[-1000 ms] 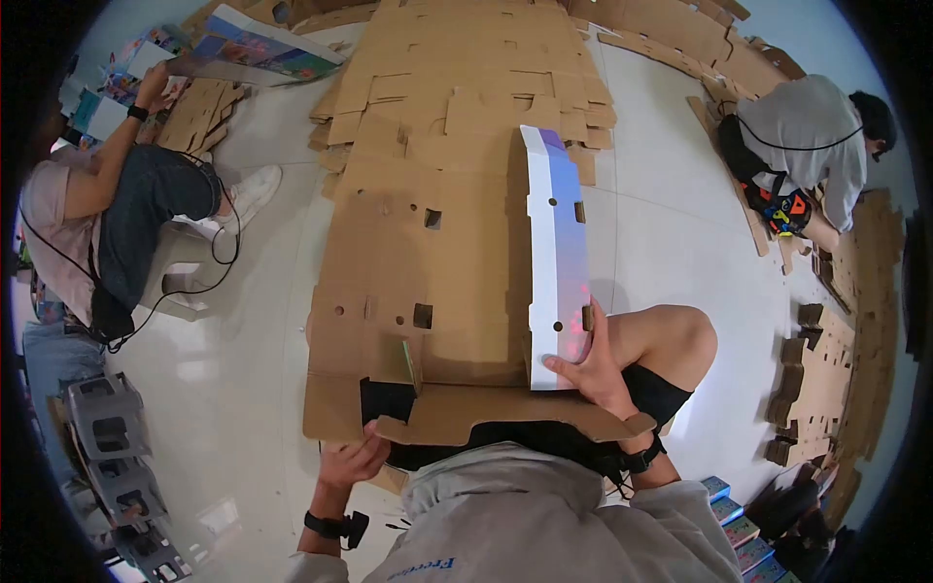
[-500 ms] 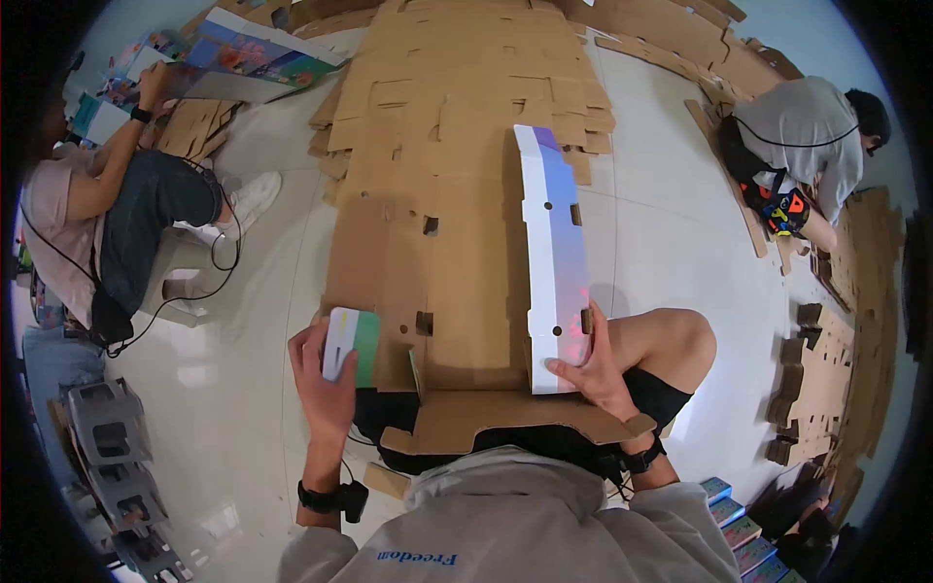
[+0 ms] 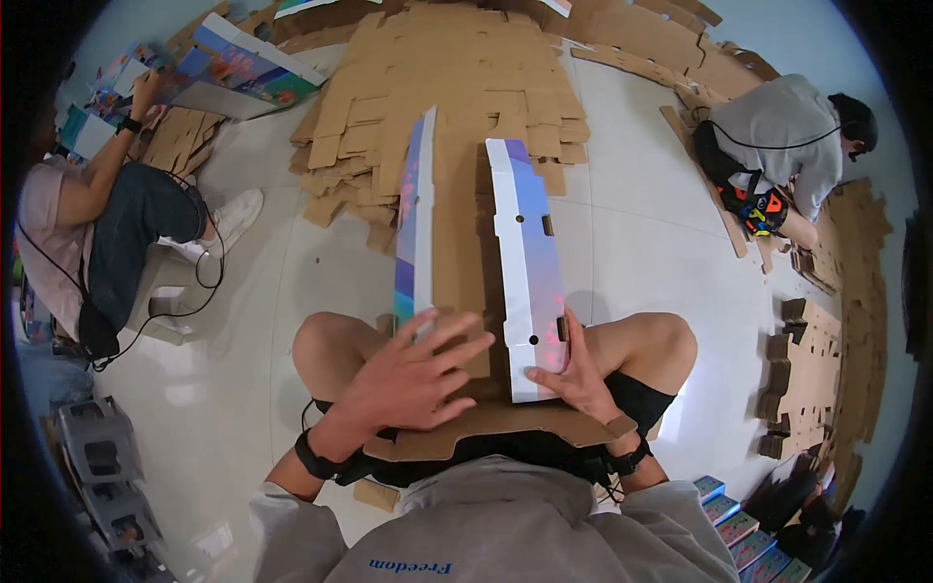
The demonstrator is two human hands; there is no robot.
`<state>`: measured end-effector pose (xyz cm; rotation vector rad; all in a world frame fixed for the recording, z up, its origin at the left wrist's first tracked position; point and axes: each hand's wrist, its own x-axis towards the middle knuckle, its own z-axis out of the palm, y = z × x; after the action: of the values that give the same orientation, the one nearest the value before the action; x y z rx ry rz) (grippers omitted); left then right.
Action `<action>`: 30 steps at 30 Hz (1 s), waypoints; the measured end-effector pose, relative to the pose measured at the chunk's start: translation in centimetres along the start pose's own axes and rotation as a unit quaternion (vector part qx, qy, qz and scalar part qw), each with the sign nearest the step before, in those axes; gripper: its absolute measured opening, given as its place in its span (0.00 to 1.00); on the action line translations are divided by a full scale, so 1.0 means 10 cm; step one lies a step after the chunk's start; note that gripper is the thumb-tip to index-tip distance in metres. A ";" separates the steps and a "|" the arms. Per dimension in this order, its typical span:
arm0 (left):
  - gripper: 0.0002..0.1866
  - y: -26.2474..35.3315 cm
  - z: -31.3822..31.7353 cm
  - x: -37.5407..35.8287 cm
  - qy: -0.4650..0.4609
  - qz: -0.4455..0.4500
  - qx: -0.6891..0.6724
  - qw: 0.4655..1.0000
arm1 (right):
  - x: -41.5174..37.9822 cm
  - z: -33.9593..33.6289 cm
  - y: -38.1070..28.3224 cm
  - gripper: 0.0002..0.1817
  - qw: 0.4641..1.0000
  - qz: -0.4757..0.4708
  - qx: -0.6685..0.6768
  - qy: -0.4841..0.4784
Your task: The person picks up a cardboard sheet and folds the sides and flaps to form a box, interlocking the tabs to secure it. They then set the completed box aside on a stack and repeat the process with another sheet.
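A partly folded cardboard box (image 3: 465, 253) rests across my lap, its plain brown inside facing up. Both long side walls stand raised: a left wall (image 3: 418, 204) printed blue and pink, and a right wall (image 3: 530, 262) with a white edge and purple-blue print. My right hand (image 3: 575, 374) grips the near end of the right wall, thumb on the white edge. At the near end of the left wall, my left hand (image 3: 413, 379) is open with fingers spread; whether it touches the wall is hard to tell. A brown end flap (image 3: 501, 423) lies nearest my body.
Flat cardboard sheets (image 3: 355, 97) are piled ahead on the tiled floor. One person (image 3: 107, 204) sits at left, another (image 3: 777, 146) crouches at right. Grey plastic pieces (image 3: 102, 447) stand lower left, cardboard stacks (image 3: 807, 379) at right, and printed boxes (image 3: 739, 525) lower right.
The left wall has swung up from lying flat to standing. My left hand has moved right, off its edge, and spread its fingers. My right hand keeps its grip.
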<state>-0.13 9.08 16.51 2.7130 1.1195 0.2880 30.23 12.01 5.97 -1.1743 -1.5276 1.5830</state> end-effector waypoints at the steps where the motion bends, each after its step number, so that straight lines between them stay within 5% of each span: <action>1: 0.15 0.00 0.13 0.08 0.006 0.022 -0.031 0.999 | -0.01 0.00 0.02 0.63 1.000 0.004 -0.006 0.003; 5: 0.30 -0.01 0.82 0.27 -0.027 0.058 -0.093 0.994 | -0.02 -0.02 0.00 0.62 1.000 -0.009 -0.027 -0.001; 8: 0.40 0.01 0.72 0.31 -0.067 0.038 -0.058 0.995 | -0.07 -0.03 0.09 0.49 1.000 -0.029 0.000 0.009; 12: 0.40 0.09 0.63 0.28 -0.078 0.029 -0.065 0.994 | 0.05 -0.18 0.34 0.25 0.993 0.034 0.089 0.075; 22: 0.29 0.17 0.75 0.22 0.070 -0.050 -0.071 0.994 | 0.04 -0.06 0.21 0.28 0.993 0.042 -0.041 0.105; 25: 0.28 0.15 0.71 0.23 0.062 -0.054 -0.078 0.994 | -0.02 -0.10 0.24 0.30 0.989 -0.046 -0.105 0.097; 28: 0.28 0.12 0.71 0.21 0.060 -0.058 -0.081 0.993 | -0.30 -0.29 0.10 0.34 0.999 -0.004 -0.034 -0.022; 30: 0.29 0.11 0.73 0.22 0.060 -0.073 -0.078 0.992 | -0.50 -0.45 -0.02 0.39 0.982 -0.037 -0.133 -0.127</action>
<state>4.00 9.11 10.00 2.4917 1.2644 0.4984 36.32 9.37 7.39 -1.0683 -1.9745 1.5602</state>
